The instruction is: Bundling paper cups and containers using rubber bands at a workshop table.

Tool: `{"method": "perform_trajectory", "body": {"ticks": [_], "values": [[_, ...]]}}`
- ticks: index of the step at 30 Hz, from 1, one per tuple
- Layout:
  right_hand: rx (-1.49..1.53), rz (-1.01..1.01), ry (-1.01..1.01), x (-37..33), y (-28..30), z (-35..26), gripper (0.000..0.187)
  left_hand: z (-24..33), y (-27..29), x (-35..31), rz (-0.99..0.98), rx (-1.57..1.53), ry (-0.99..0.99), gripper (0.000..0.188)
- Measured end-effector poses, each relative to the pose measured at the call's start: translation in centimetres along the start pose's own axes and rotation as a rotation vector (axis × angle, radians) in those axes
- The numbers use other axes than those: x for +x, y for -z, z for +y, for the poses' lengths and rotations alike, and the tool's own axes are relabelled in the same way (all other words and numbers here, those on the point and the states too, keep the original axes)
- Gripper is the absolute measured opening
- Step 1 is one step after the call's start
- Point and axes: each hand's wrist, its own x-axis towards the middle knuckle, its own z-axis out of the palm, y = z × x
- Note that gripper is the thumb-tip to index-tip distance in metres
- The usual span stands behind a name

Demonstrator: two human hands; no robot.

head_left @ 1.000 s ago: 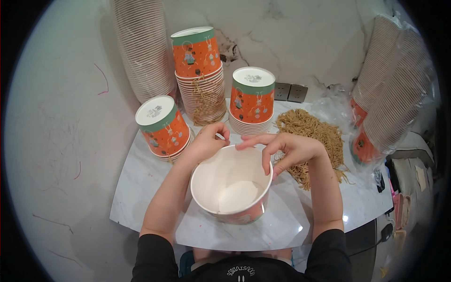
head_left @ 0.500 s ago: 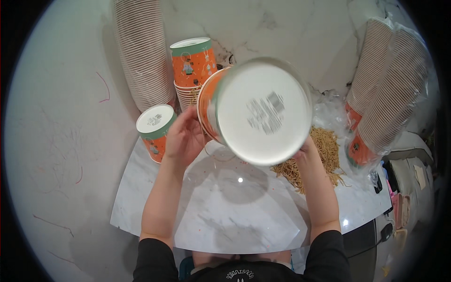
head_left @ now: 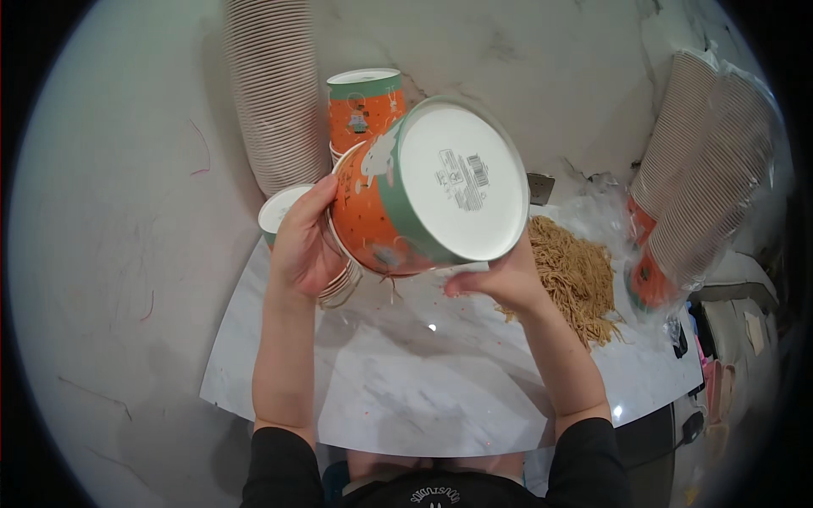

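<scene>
An orange paper bucket (head_left: 364,207) with a green band is held up over the table, tilted so its white base faces me. My left hand (head_left: 306,245) is closed on its rim side. My right hand (head_left: 508,279) supports the base edge from below, thumb stretched out. Beneath the bucket, by my left hand, several stacked white rims (head_left: 340,286) show; I cannot tell whether they are joined to it. Right of my right hand lies a heap of brown shredded paper (head_left: 580,284). The inside of the held bucket is hidden.
An upside-down orange bucket (head_left: 364,106) tops a stack behind the held one. Another bucket (head_left: 279,207) stands base up behind my left hand. A tall stack of nested buckets (head_left: 273,102) rises at the back left; plastic-wrapped stacks (head_left: 707,178) lean at the right of the marble-patterned table (head_left: 423,398).
The bucket has turned so more of its orange side shows, its base shifting slightly left. My right hand has moved left along the base edge, its thumb now visible.
</scene>
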Motion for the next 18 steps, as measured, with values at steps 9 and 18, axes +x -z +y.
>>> {"method": "perform_trajectory", "body": {"ticks": [9, 18], "values": [[0.215, -0.047, 0.005, 8.9, -6.0, 2.6, 0.123, 8.1, 4.6, -2.7, 0.363, 0.888, -0.039, 0.034], [0.213, -0.198, -0.057, 14.2, -11.0, 8.1, 0.105, 11.6, 11.2, -3.8, 0.616, 0.997, -0.093, 0.024]]}}
